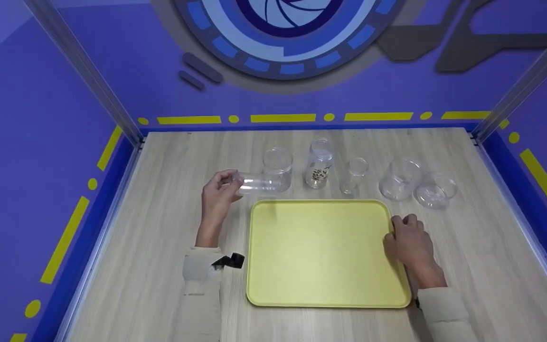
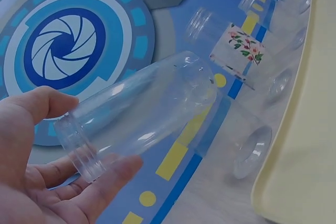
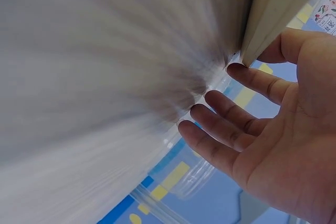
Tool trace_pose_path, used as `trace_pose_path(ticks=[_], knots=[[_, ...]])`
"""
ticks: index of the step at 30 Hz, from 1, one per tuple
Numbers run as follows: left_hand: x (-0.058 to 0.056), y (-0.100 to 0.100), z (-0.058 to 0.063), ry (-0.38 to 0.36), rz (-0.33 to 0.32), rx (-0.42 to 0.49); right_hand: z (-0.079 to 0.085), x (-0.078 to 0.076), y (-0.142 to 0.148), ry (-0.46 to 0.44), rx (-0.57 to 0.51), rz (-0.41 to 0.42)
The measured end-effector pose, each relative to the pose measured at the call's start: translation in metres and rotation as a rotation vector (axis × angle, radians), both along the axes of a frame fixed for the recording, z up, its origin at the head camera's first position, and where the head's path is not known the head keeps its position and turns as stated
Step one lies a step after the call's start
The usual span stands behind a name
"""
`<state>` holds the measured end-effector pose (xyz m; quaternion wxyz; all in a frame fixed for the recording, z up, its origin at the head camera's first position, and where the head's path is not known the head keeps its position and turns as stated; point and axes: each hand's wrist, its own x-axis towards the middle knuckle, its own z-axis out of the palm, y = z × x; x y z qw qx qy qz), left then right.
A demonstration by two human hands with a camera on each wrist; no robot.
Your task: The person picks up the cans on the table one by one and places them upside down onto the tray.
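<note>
My left hand point(image 1: 216, 199) grips a clear, wide-mouthed jar point(image 1: 260, 183) by its threaded neck. The jar lies almost level above the table, its base toward the right; in the left wrist view nothing shows inside the jar point(image 2: 142, 108). Behind its base stands a clear cylindrical container point(image 1: 277, 159). My right hand point(image 1: 412, 244) is at the right edge of a yellow tray point(image 1: 325, 251). Seen from the right wrist, the thumb and index finger pinch the tray rim point(image 3: 262, 30) while the other fingertips touch the table.
Behind the tray stand a clear bottle with a flower print point(image 1: 320, 164), a small narrow-based glass point(image 1: 353, 175) and two clear round containers point(image 1: 399, 180), point(image 1: 436, 191). Blue panels point(image 1: 273, 102) enclose the wooden table point(image 1: 174, 156) at the back and sides.
</note>
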<state>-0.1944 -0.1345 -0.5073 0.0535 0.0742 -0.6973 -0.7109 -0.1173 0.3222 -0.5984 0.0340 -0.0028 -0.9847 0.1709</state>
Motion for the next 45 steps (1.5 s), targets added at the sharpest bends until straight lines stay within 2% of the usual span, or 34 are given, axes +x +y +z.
trace_pose_path(ticks=[8, 16, 29, 35, 45], knots=[[0.006, 0.012, -0.005, -0.001, 0.023, 0.100, -0.001, -0.001, 0.001, -0.002, 0.006, 0.003], [0.011, 0.022, -0.011, -0.013, 0.035, 0.142, 0.001, -0.002, 0.001, -0.021, 0.008, 0.002], [0.018, 0.031, -0.004, 0.011, -0.014, 0.213, 0.001, -0.001, 0.000, -0.024, -0.009, 0.012], [0.021, 0.036, -0.002, 0.003, -0.014, 0.234, 0.001, 0.000, 0.000, -0.028, -0.008, 0.013], [0.024, 0.046, 0.001, 0.003, -0.044, 0.223, 0.002, 0.000, 0.001, -0.026, -0.002, 0.015]])
